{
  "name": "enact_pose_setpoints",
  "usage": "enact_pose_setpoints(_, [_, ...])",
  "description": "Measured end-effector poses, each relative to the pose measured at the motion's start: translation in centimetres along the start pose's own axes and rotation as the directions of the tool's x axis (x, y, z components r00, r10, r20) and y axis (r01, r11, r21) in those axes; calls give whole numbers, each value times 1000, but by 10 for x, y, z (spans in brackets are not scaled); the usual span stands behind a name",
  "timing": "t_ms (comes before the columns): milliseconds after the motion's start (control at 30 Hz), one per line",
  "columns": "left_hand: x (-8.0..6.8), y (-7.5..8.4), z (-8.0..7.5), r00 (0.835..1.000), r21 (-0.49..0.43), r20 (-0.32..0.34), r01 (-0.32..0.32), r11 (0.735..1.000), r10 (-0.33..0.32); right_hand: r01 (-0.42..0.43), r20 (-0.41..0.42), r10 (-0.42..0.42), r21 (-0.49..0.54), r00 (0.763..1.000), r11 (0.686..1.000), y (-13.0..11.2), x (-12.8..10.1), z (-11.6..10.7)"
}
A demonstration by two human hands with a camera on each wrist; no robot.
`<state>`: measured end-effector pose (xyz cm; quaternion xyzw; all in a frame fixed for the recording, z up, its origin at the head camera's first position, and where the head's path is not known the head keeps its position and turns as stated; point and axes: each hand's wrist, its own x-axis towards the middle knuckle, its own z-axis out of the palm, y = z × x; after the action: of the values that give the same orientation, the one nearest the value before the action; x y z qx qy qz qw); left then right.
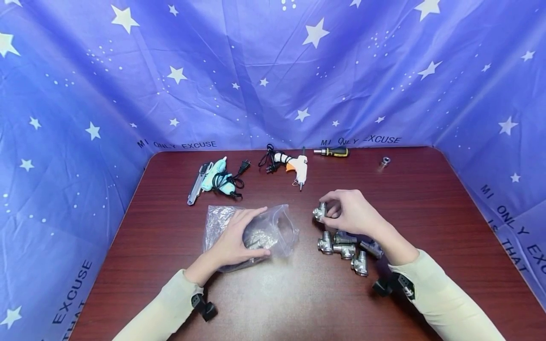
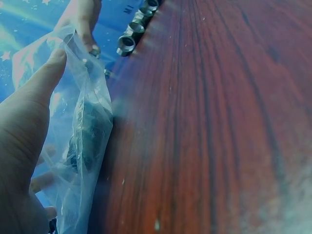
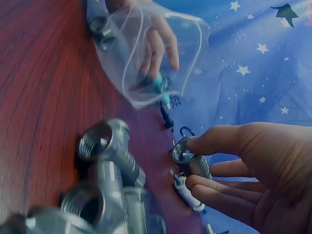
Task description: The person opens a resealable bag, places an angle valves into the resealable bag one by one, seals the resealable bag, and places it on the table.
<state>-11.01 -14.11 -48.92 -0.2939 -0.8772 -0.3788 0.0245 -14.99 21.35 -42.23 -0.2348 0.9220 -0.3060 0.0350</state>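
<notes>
- Thin, clear, crinkly plastic bag (image 1: 261,229), lying on the smooth red-brown table (image 1: 256,308), its floppy mouth gaping to the right.
- Inside the bag: a dark lump (image 2: 87,139), blurry through the plastic.
- On top of the bag, touching it: left hand (image 1: 232,244), thumb and fingers straight and spread wide apart.
- Just right of the bag: right hand (image 1: 351,213), thumb and fingertips pinched round a shiny metal pipe piece (image 1: 318,213), with a round hole and screwy ridges inside.
- Also right of the bag: a heap of T-shaped pieces (image 1: 360,264), hard, silvery and round-holed.
- Behind the bag: a pale blue glue gun (image 1: 215,173) with a bendy black cord, beside a long, flat, gray knife (image 1: 197,184).
- Behind and right of the bag: a white glue gun (image 1: 301,169) with an orange trigger, then a black-and-yellow screwdriver (image 1: 334,152), then a small round metal bit (image 1: 386,161).
- Far behind the bag: wrinkly blue cloth (image 1: 273,104) with white stars.
</notes>
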Motion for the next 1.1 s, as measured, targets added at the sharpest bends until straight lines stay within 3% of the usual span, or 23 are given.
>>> enact_pose_setpoints(233, [0, 0, 1, 1000, -2, 6, 3, 1000, -3, 8, 39, -14, 143, 999, 990, -18, 4, 5])
enact_pose_setpoints(733, [0, -1, 2, 1000, 17, -1, -12, 1000, 12, 73, 142, -119, 293, 983, 953, -48, 11, 28])
enact_pose_setpoints(867, [0, 0, 1, 1000, 10, 4, -9, 1000, 9, 92, 164, -146, 298, 976, 950, -52, 14, 40])
enact_pose_setpoints(1100, [1, 1, 1, 1000, -7, 8, -4, 1000, 4, 202, 114, -229, 209, 967, 957, -60, 18, 61])
